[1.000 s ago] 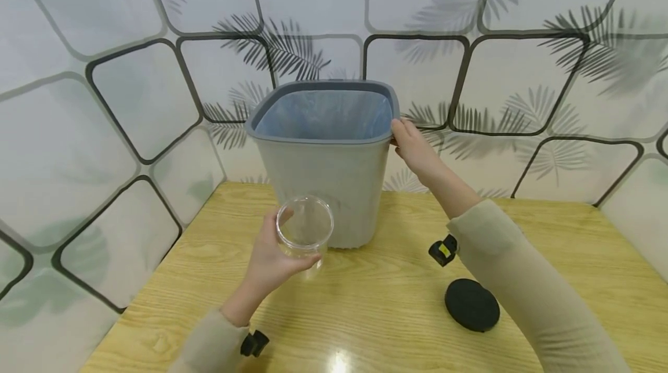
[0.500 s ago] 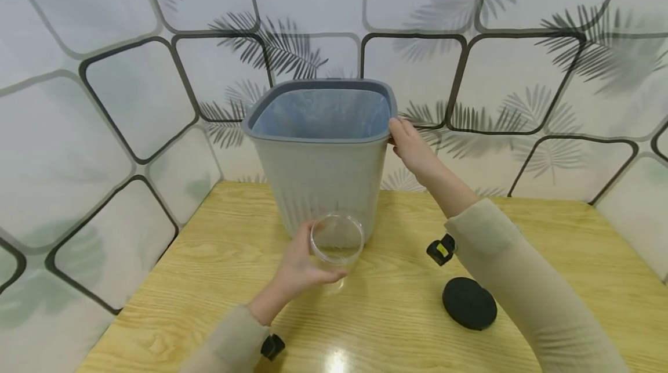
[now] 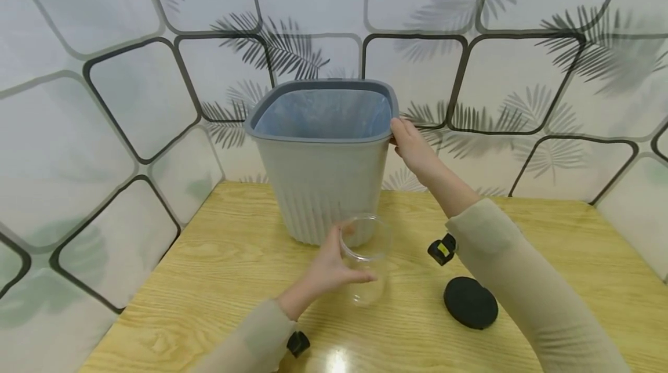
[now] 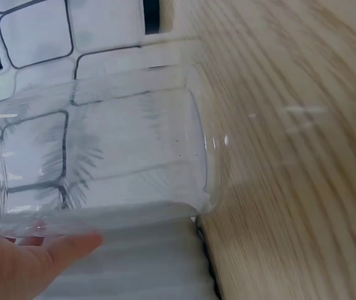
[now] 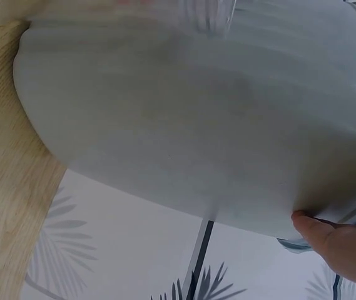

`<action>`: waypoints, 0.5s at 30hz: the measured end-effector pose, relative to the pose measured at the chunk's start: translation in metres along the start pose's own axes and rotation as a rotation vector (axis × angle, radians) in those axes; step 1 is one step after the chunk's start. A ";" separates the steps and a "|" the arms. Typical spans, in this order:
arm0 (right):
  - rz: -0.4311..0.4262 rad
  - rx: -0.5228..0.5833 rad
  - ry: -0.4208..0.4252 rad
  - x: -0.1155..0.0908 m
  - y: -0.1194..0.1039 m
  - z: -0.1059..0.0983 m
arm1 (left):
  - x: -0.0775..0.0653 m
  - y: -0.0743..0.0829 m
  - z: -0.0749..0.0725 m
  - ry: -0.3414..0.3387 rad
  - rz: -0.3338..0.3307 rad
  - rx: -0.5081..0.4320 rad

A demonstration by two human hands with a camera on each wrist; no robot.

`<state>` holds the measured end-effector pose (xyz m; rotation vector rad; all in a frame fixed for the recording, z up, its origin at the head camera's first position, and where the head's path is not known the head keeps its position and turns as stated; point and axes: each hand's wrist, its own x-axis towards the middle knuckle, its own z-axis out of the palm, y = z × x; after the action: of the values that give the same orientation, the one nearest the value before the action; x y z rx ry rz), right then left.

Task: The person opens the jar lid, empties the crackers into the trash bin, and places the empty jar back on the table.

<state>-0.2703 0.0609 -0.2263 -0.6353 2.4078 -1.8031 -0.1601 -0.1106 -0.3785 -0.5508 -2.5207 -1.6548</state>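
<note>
In the head view my left hand (image 3: 331, 268) grips a clear, see-through jar (image 3: 369, 289) just below its open rim, thumb on the near side and fingers behind. The jar is upright, its base close over the table. The left wrist view shows the jar (image 4: 115, 150) with nothing inside. A grey trash bin (image 3: 323, 181) with a darker grey-blue rim and a bluish liner stands behind it. My right hand (image 3: 414, 149) holds the bin's right rim corner, fingers on top and the rest hidden beneath. The right wrist view has that thumb against the bin wall (image 5: 165, 106).
A black round lid (image 3: 471, 303) lies on the wooden table (image 3: 209, 280) at the right, beside my right sleeve (image 3: 522, 268). Patterned wall covering (image 3: 522, 83) rises close behind the bin and along the left side.
My left hand has carried the jar to the right and lower, from in front of the bin's left part to its right front. The right hand stays on the bin rim.
</note>
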 end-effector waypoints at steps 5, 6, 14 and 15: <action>0.004 -0.049 0.001 0.001 0.003 -0.004 | 0.010 0.003 0.014 -0.040 0.038 0.003; 0.004 -0.079 0.011 0.001 0.004 -0.005 | 0.011 0.004 0.016 -0.044 0.039 0.017; -0.043 -0.303 0.117 -0.006 0.004 -0.012 | 0.016 0.009 0.029 -0.065 0.005 0.073; -0.064 -0.316 0.122 -0.008 0.004 -0.013 | 0.015 0.010 0.029 -0.066 0.000 0.076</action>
<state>-0.2683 0.0763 -0.2273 -0.6499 2.8168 -1.5355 -0.1671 -0.0767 -0.3780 -0.6081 -2.6169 -1.5589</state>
